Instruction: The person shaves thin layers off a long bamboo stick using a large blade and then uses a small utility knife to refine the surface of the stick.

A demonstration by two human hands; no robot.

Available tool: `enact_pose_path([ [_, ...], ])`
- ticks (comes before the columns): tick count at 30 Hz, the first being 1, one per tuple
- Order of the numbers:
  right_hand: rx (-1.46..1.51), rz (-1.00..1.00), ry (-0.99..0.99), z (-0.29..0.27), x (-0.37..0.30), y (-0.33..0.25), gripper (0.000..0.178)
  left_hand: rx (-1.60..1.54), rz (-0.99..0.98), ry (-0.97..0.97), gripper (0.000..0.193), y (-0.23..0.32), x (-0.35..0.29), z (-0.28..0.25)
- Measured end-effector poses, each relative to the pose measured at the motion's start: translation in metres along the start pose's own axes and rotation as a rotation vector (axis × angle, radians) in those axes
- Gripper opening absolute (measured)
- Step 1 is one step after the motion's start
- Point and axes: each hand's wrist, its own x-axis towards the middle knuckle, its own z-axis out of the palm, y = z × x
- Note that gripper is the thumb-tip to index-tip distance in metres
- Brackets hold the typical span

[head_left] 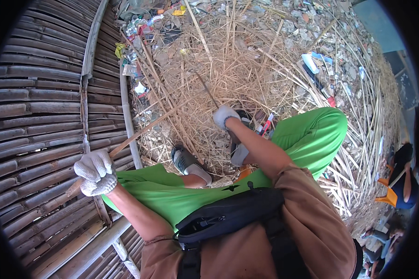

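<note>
My left hand [96,172], in a pale knitted glove, is closed around a long, flat bamboo strip [146,129]. A short end sticks out behind my fist, and the rest slants up and away to the right over the ground. In front of my knees, my right hand [226,116], gloved too, grips a knife whose thin dark blade [206,89] points away and slightly left. Its handle is hidden in my fist. The blade and the strip are apart. Below both lies a heap of straw-like bamboo shavings [237,74].
A wall of bamboo slats [37,107] rises close on my left. Many split bamboo strips [349,179] lie on the right. Coloured litter [142,30] and rubble cover the far ground. At the far right sits another person [405,162] by an orange stool [387,193].
</note>
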Motion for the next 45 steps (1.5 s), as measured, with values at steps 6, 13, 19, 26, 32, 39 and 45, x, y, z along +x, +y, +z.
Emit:
enact_pose_path([
  [6,-0.26,-0.166,-0.041,0.01,-0.014,-0.045,0.037,0.11,0.129,0.279,0.017,0.009,0.008,0.017],
  [13,0.375,0.056,0.206,0.021,-0.065,-0.108,0.042,0.026,0.12,0.348,0.019,0.015,-0.005,-0.033],
  [19,0.31,0.272,0.124,0.031,-0.014,-0.018,0.041,-0.014,0.099,0.358,0.017,-0.007,-0.001,-0.07],
  [26,0.379,0.148,0.072,0.015,-0.051,-0.107,0.042,0.036,0.107,0.347,0.015,0.014,-0.015,-0.057],
  [32,0.275,0.096,0.177,0.018,-0.042,-0.093,0.043,0.13,0.164,0.964,0.012,0.007,-0.017,-0.064],
  [39,0.329,0.155,0.122,0.007,-0.037,-0.124,0.044,0.218,0.093,1.23,0.03,-0.032,-0.007,-0.054],
  [45,0.204,-0.069,0.146,-0.009,-0.076,-0.131,0.043,0.194,0.061,1.12,0.034,-0.008,-0.011,-0.04],
])
